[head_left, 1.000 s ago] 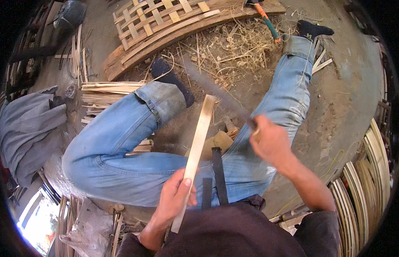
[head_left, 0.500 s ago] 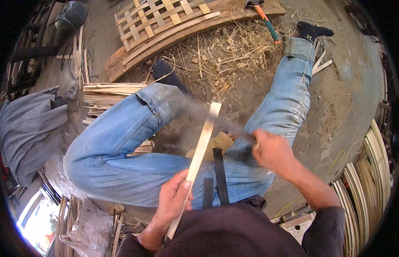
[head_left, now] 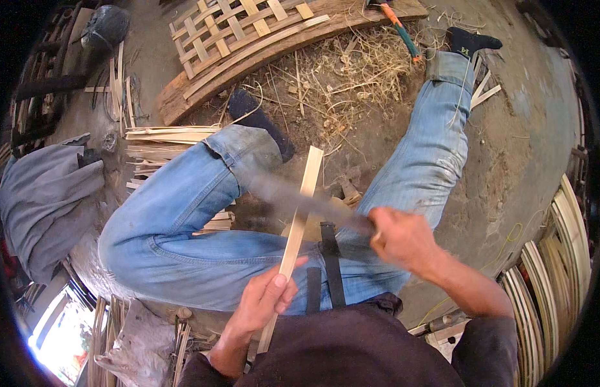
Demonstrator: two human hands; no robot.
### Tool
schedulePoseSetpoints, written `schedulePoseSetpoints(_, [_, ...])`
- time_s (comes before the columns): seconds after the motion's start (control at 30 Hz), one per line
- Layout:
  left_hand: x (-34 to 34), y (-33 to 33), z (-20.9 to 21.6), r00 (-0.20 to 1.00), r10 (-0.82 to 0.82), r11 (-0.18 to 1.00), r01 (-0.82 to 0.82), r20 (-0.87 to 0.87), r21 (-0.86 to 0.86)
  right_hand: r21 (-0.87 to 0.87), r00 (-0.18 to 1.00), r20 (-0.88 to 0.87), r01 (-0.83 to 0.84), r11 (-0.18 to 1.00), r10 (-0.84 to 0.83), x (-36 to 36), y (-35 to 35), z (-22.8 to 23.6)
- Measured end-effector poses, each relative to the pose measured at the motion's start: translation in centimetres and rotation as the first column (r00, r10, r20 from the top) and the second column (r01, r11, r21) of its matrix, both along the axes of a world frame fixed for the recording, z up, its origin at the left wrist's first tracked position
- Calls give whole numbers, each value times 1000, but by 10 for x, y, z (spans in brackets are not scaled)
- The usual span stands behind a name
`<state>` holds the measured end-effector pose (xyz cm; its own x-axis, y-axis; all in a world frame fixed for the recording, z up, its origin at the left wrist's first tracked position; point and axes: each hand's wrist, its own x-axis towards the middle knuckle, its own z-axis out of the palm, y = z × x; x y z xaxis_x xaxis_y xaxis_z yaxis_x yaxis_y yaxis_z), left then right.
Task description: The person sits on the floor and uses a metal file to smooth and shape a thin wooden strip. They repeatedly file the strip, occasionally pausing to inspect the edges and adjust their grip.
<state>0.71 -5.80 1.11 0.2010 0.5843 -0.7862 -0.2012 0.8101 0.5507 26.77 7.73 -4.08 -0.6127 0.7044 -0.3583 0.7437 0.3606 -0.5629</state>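
Note:
Between my legs a pale, flat bamboo strip (head_left: 311, 169) slants up and away from my body. My left hand (head_left: 264, 297) grips its lower part, thumb on top. My right hand (head_left: 406, 240) is closed round the handle of a long-bladed knife (head_left: 280, 193). The blade is smeared by motion and crosses over the strip at about its middle; whether it touches the wood I cannot tell. Below the blade, part of a tan pad (head_left: 298, 227) shows by my lap.
A woven panel of strips (head_left: 232, 26) rests on a thick wooden plank (head_left: 177, 100) at the far side. A hammer (head_left: 400, 31) lies at its right end. Shavings (head_left: 351, 84) cover the ground between my feet. Split strips (head_left: 167, 133) lie left, bundled ones (head_left: 538, 277) right.
The knife and my right hand have come nearer to my body, the blade sliding down along the strip. The strip's far end has shifted slightly left.

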Motion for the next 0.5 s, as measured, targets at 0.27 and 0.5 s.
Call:
schedulePoseSetpoints(0.27, [0,3,4,998,-56,998,56,-41,-13,-40,998,10,-60,997,60,-15,4,6])
schedulePoseSetpoints(0.5, [0,1,2,997,-10,1000,8,-80,-25,-50,978,7,207,977,-207,-7,20,-3])
